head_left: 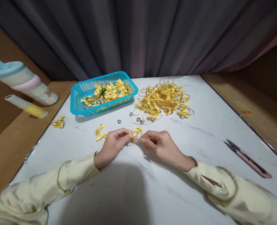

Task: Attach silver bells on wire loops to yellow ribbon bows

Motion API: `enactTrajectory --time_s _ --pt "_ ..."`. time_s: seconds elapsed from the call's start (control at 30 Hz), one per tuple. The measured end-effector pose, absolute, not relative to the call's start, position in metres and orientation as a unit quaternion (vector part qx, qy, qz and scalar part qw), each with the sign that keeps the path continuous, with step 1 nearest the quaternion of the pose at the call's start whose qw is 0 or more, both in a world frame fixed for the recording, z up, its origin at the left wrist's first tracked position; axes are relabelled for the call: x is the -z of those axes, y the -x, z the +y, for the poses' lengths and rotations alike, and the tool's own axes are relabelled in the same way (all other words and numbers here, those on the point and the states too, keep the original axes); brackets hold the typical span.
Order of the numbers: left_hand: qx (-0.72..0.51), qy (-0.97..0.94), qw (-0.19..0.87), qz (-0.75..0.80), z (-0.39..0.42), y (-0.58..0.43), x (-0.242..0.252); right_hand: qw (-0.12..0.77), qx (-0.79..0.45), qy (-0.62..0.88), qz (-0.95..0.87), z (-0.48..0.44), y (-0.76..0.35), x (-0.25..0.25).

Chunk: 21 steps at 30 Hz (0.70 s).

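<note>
A small yellow satin bow [138, 129] is pinched between the thumb and fingers of my left hand [116, 142]. My right hand [160, 145] is closed in a pinch on a thin gold cord [135, 142] that loops below the bow. A silvery bit shows at the bow's middle, partly hidden by my fingertips. Left of my left hand lie loose yellow bows [100, 132]. Just beyond both hands, several silver bells [138, 119] are scattered on the white marble-patterned table [187, 137].
Behind my hands stands a blue plastic basket [75, 101] with bows, bells and cords. A heap of corded bows [165, 98] lies right of it. Thread snips [248, 159] rest at right. Another bow bundle [58, 122], a tumbler [25, 82] and a thread spool [27, 107] are at left.
</note>
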<state>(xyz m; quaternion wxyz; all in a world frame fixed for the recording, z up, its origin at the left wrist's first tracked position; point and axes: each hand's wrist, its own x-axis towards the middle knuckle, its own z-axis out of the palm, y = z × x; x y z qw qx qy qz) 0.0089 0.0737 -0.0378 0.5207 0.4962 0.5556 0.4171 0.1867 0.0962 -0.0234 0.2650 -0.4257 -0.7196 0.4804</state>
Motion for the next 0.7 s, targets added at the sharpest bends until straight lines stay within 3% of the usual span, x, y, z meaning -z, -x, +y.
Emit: enactTrajectory --time_s 0.3,0.7 --pt "-0.431 -0.501 0.503 0.557 0.0720 -0.0118 0.0370 0.264 -0.560 0.428 -0.658 0.0949 -0.1837 0.0202" --pt "-0.422 -0.490 0.524 0.554 0.0730 -0.0099 0.0384 0.256 -0.551 0.435 -0.664 0.0970 -0.1858 0.0204"
